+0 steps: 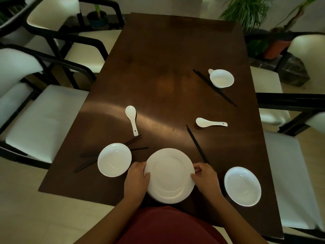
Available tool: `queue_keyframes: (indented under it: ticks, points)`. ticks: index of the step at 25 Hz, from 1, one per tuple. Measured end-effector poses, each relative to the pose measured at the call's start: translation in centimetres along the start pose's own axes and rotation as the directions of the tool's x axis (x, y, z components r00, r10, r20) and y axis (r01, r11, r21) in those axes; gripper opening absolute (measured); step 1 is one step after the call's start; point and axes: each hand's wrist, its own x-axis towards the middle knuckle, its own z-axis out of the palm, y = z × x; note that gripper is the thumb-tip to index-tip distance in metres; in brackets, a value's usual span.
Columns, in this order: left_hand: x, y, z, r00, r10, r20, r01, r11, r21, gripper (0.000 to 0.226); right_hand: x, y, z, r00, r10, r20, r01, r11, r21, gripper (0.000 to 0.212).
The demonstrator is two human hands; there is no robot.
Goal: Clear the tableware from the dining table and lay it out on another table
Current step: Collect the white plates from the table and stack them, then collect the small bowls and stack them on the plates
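A stack of white plates (169, 175) sits near the front edge of the dark wooden dining table (167, 67). My left hand (136, 178) grips the stack's left rim and my right hand (204, 176) grips its right rim. A white bowl (114, 159) stands to the left, lying over black chopsticks (84, 166). Another white bowl (242, 186) stands to the right. Two white spoons (131, 118) (210, 122) lie mid-table. A pair of black chopsticks (197, 144) runs toward my right hand. At the far right stands a third bowl (222, 78) beside more chopsticks (214, 88).
White-cushioned chairs with black frames flank the table, on the left (40, 120) and on the right (295, 182). Potted plants (246, 13) stand behind the far end. The far half of the tabletop holds nothing.
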Motion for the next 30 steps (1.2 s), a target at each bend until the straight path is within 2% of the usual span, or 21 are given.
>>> queue_keyframes:
  ticks: [4,6,8,10,12,14,16,18,20,21,23,26,28,30]
  points:
    - [-0.3,-0.4,0.3,0.999,-0.030,-0.012,0.030,1.000,-0.005,0.041,-0.2,-0.3,0.1,1.000,-0.016,-0.025,0.015,1.000,-0.011,0.019]
    - [-0.2,-0.6,0.5,0.996,-0.087,-0.017,0.086,0.993,-0.082,0.045,-0.2,-0.2,0.1,1.000,-0.025,-0.011,0.026,0.999,0.037,0.019]
    - [-0.2,-0.8,0.4,0.987,-0.157,-0.037,0.148,0.972,-0.181,0.039,-0.2,-0.2,0.1,0.999,-0.037,0.001,0.037,0.996,0.082,0.020]
    - [-0.2,-0.9,0.1,0.989,-0.146,-0.033,0.137,0.971,-0.197,0.024,-0.1,-0.1,0.0,0.999,-0.046,0.002,0.046,0.995,0.084,0.020]
    - [-0.4,-1.0,-0.3,0.995,-0.091,0.037,0.095,0.986,-0.138,0.019,0.1,0.0,-0.1,0.998,-0.054,-0.010,0.055,0.999,0.003,0.025]
    - [-0.7,-1.4,-1.5,0.996,-0.025,0.087,0.028,0.999,-0.033,0.020,0.3,-0.7,-0.2,0.980,-0.189,-0.063,0.176,0.970,-0.167,0.032]
    - [-1.2,-1.9,-3.9,0.998,0.070,-0.007,-0.069,0.994,0.081,0.022,0.2,-3.0,0.2,0.885,-0.460,-0.070,0.414,0.848,-0.331,0.035]
    - [-1.4,-3.2,-6.3,0.967,0.235,-0.098,-0.204,0.944,0.259,0.030,0.3,-6.1,1.3,0.727,-0.687,-0.006,0.598,0.636,-0.488,0.040]
    - [-1.0,-5.0,-8.1,0.910,0.388,-0.147,-0.296,0.855,0.425,0.039,0.4,-9.2,2.8,0.603,-0.794,0.081,0.690,0.468,-0.551,0.045]
    - [-0.7,-5.8,-8.9,0.901,0.407,-0.153,-0.300,0.836,0.459,0.042,0.6,-10.6,3.5,0.576,-0.809,0.118,0.714,0.428,-0.554,0.046]
    - [-0.3,-7.4,-10.0,0.922,0.347,-0.170,-0.237,0.855,0.461,0.041,0.9,-12.8,5.0,0.577,-0.798,0.175,0.736,0.415,-0.535,0.046]
    - [0.0,-9.1,-10.5,0.967,0.178,-0.180,-0.092,0.910,0.405,0.038,1.7,-14.9,7.3,0.602,-0.758,0.250,0.760,0.449,-0.470,0.045]
    - [0.6,-10.0,-10.2,0.986,0.042,-0.162,0.017,0.939,0.344,0.044,2.6,-15.7,9.1,0.653,-0.681,0.332,0.745,0.498,-0.443,0.047]
    - [1.3,-10.5,-9.6,0.990,-0.091,-0.110,0.117,0.958,0.261,0.047,3.3,-16.2,10.7,0.735,-0.551,0.395,0.678,0.589,-0.440,0.052]
